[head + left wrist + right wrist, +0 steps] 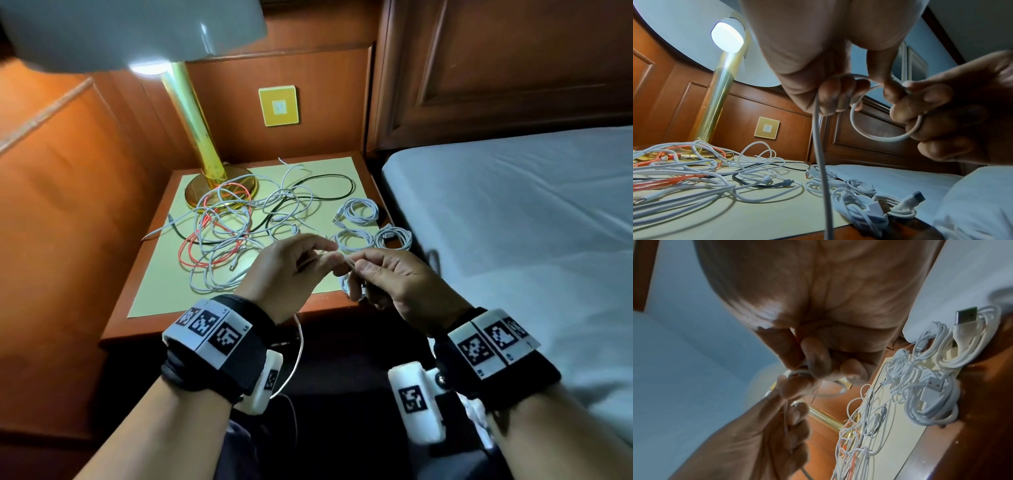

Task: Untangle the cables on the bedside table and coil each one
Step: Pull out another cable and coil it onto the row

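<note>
Cables first: the tangled heap [239,226] sprawls over the left and middle of the bench [346,171], beyond and left of my hands, so my left hand is the nearer one to it. White strands mostly, thin and round, with one orange cable [191,251] and one black cable [329,178] threaded through; loops run every way, no single axis. Lamp base [219,192], brass and shiny, sits under the far strands.

Three finished coils [359,212], white, lie on the bench's right side by the bed [513,205], just beyond my right hand.

White cable in hand [819,146]: smooth, pliant, its free length hanging straight down past the bench's front edge. Left hand [287,267] pinches it between thumb and curled fingers, feeding it. Right hand [394,281] has fingers curled round a small round loop [879,138] of the same cable, pinching the turns together. Hands nearly touching, above the bench's front edge.

Judgement: coiling is mid-way; the next turn draws slack upward from below.
</note>
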The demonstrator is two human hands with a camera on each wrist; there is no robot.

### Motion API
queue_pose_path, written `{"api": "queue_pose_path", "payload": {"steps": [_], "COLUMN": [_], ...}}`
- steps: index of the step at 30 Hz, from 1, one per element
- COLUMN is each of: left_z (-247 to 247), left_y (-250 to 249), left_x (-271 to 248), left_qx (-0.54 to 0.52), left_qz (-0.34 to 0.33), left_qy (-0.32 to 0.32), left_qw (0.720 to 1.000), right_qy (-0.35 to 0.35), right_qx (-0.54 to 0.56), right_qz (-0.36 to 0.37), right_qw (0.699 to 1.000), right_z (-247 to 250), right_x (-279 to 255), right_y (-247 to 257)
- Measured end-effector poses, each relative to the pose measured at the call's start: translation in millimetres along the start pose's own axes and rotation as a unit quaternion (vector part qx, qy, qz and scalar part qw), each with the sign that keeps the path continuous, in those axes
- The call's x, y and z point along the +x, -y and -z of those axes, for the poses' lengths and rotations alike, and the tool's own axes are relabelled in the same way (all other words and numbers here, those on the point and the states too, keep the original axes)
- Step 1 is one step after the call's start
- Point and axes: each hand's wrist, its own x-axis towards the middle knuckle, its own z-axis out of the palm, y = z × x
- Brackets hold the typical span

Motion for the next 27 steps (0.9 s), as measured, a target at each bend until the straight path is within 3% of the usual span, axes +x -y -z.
{"api": "queue_pose_path", "payload": {"steps": [3,6,10,16,27], "left_z": [3,3,6,5,8], "left_y": [-1,0,0,-7,-6], "left_x": [0,1,4,-2,-2], "left_qx": [0.039,0.035,-0.039,-0.157,-0.238], "left_qz": [-0.005,0.018,0.039,0.034,0.057], "left_qy": [0.029,0.016,0.005,0.036,0.054], "left_qw": [0.999,0.999,0.998,0.986,0.968], "right_qy": [0.013,0.042,0.085,0.094,0.081], "right_qx": [0.034,0.035,0.008,0.114,0.172], "right_qz": [-0.017,-0.028,-0.032,-0.065,-0.063], "right_qw": [0.999,0.998,0.996,0.987,0.980], "right_z": [0,0,4,2,9], "right_x": [-1,-2,-5,-11,-6], "right_y": [3,6,9,14,8]}}
